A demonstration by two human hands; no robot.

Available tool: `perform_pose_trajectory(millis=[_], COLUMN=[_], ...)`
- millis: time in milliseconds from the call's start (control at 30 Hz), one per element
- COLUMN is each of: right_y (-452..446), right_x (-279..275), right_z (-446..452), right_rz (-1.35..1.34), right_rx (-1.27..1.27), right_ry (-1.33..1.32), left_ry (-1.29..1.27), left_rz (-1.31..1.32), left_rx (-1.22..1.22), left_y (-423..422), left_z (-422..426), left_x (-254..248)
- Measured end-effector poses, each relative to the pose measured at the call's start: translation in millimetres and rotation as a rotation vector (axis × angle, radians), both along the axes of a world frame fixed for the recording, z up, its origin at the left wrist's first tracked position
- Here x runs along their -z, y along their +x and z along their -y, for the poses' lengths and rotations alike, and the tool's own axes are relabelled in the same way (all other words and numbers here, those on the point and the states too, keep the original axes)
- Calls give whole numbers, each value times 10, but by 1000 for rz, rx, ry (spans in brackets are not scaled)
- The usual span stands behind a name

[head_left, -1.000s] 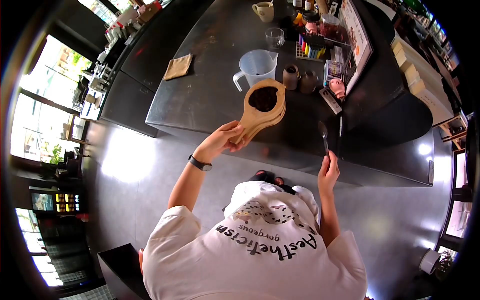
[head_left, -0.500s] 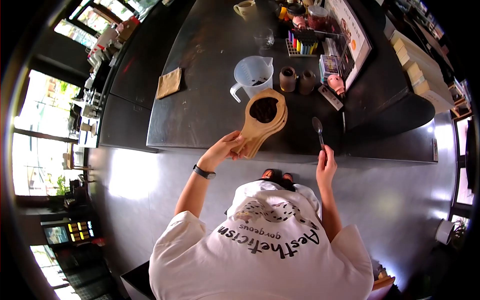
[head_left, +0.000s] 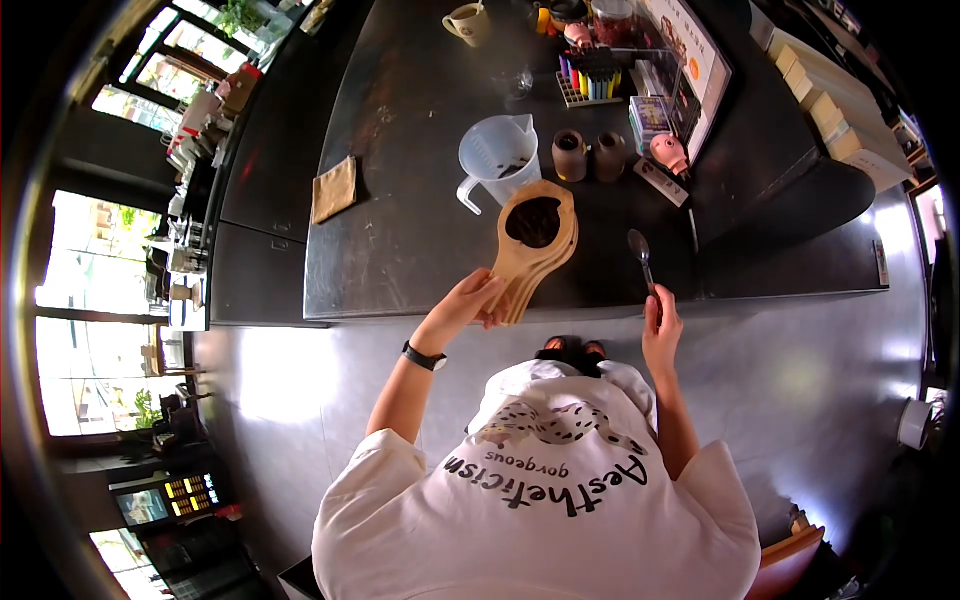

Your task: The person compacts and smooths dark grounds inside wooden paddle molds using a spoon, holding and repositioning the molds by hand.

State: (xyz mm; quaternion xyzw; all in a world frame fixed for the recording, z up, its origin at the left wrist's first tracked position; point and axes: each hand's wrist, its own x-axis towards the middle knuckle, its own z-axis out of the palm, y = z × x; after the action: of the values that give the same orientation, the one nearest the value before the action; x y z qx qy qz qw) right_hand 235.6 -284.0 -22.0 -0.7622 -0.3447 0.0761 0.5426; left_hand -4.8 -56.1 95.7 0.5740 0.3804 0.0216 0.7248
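Observation:
My left hand (head_left: 466, 305) is closed round the handle of a stacked wooden scoop (head_left: 540, 258), whose round hollow holds dark contents. The scoop is over the front of the dark counter, just nearer than a clear plastic jug (head_left: 484, 150) with some dark bits inside. My right hand (head_left: 660, 318) grips the handle of a metal spoon (head_left: 641, 247), its bowl pointing away from me and apart from the scoop. Two small brown jars (head_left: 570, 156) (head_left: 609, 157) are side by side, right of the jug.
The dark counter (head_left: 400, 240) bears a folded tan cloth (head_left: 334, 191) at left and a mug (head_left: 467, 25) at the back. A glass (head_left: 518, 84), coloured markers (head_left: 588, 82), a pink figure (head_left: 669, 153) and an upright board (head_left: 708, 70) are farther back and right.
The view has shifted, so the counter items sit further left in the picture. More dark bits show in the jug than a second ago. Both hands keep their holds.

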Motion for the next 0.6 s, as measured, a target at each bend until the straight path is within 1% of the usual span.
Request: perform_pose_trajectory(millis=[100, 200, 300, 467, 600], right_y=[-6, -26, -30, 53, 153], right_x=[-19, -39, -86, -395, -738], right_z=[-46, -97, -151, -429, -758], right_rz=[12, 14, -21, -40, 14], right_rx=[-1, -5, -32, -106, -168], right_ry=[-2, 1, 16, 152, 235], left_ry=[343, 620, 1150, 1257, 1304], left_rz=[-176, -342, -381, -505, -566], left_rx=[102, 119, 193, 179, 181], left_y=[64, 144, 118, 188, 203], left_z=[45, 153, 186, 291, 339], left_x=[-46, -187, 11, 13, -34])
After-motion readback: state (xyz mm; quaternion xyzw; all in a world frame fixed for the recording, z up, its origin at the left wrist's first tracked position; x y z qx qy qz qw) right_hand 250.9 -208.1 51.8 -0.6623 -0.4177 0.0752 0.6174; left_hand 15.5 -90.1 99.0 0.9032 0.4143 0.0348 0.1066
